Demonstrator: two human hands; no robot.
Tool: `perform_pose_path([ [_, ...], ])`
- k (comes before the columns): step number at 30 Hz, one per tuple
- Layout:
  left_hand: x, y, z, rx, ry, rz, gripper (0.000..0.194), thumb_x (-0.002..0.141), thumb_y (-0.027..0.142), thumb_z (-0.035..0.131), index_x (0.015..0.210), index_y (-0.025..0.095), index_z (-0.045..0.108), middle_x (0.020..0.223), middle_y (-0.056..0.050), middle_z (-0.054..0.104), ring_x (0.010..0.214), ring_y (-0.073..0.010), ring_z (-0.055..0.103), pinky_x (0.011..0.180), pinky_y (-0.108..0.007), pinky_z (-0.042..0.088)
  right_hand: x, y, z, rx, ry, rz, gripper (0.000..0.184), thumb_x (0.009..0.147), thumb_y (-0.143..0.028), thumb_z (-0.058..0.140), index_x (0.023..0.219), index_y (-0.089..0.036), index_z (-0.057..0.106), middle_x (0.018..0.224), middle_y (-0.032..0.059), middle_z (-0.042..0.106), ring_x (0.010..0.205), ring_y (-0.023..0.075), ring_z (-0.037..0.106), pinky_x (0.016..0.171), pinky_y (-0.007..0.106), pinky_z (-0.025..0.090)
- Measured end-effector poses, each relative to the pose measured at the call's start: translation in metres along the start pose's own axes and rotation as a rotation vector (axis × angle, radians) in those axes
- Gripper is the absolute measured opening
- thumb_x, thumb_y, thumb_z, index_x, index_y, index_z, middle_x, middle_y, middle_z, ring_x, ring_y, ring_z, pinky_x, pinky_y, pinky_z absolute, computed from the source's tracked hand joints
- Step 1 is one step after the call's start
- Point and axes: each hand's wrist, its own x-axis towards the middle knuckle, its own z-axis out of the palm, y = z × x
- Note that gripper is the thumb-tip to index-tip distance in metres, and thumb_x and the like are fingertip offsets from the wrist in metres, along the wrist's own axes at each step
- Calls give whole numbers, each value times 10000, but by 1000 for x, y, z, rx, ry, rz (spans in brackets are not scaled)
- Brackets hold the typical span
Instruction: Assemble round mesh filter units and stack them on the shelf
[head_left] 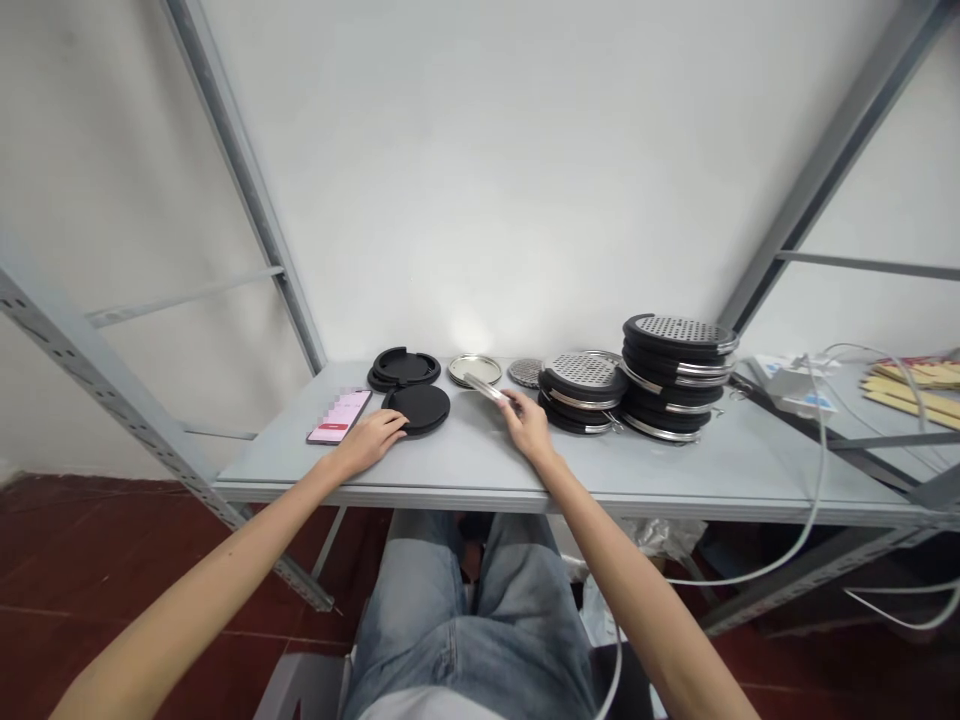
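Note:
My left hand (375, 438) grips the near left edge of a round black disc (421, 406) with a raised rim, which lies on the grey tabletop. Between the thumb and fingers of my right hand (528, 424) is a thin, shiny round metal plate (485, 387), held tilted just above the table. Behind it lies a small stack of round silvery plates (475, 367). More black round rims (405, 366) are piled behind the black disc. A perforated metal disc (526, 372) lies beyond my right hand.
Two stacks of black-rimmed perforated discs stand on the right, a shorter stack (583, 390) and a taller stack (675, 375). A phone (340, 417) lies left of my left hand. Metal shelf posts (247, 180) frame the table, and a white cable (817, 480) hangs at the right.

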Motion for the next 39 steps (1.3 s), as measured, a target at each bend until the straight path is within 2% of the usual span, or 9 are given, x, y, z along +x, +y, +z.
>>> perform_pose_path([
  [3,1,5,2,-77,-27,11,325,990,312,410,1192,192,634,1238,-120,617,1132,-245,598,979,-414,495,2,1,-1,52,93,50,482,907,-549,468,1123,-174,681,966,95,717,833,246,623,786,350,464],
  [7,13,15,10,-207,-31,-11,338,974,320,429,1214,201,635,1346,-119,556,1225,-242,557,1041,-406,465,3,0,-2,61,102,44,486,911,-551,453,1116,-171,678,960,95,711,840,243,613,786,342,453],
  [10,29,21,21,-288,12,-75,303,934,359,490,1082,190,693,1342,-127,565,1194,-260,581,1037,-420,472,3,0,-2,80,120,58,487,906,-556,456,1112,-174,676,970,93,711,848,240,615,794,337,455],
  [15,65,19,49,-400,151,-201,215,868,246,500,798,173,689,1167,-115,662,1074,-255,639,997,-448,493,2,1,-1,94,76,35,439,884,-536,514,1075,-184,693,1003,87,717,889,247,630,845,351,463],
  [18,81,14,68,-460,316,-251,325,726,73,482,969,164,678,1138,-102,663,1108,-234,616,1015,-435,481,2,1,-1,74,0,-21,392,863,-506,568,1059,-195,703,1043,96,718,943,259,635,881,378,468],
  [22,86,4,87,-516,462,-387,463,677,40,471,1089,152,651,1161,-113,654,1103,-236,618,999,-446,494,1,1,1,10,-98,-100,355,822,-467,650,1067,-217,705,1091,98,714,1014,271,634,942,415,458],
  [25,82,-3,95,-603,443,-493,361,731,71,467,1021,142,670,1056,-106,697,997,-216,666,943,-420,533,1,2,2,-59,-172,-142,345,780,-421,713,1062,-221,709,1113,93,712,1085,286,610,987,442,431],
  [32,82,-4,95,-685,383,-510,294,809,137,486,1035,132,673,1101,-117,706,1050,-223,662,986,-411,506,1,10,4,-43,-278,-210,376,761,-405,736,1085,-215,706,1165,106,687,1124,272,597,1001,418,440],
  [39,79,12,82,-467,294,-302,314,915,329,523,1135,175,685,1275,-118,621,1220,-248,559,1084,-452,418,1,7,5,-19,-263,-199,268,759,-366,706,977,-213,735,1112,108,705,1085,277,622,989,436,448],
])
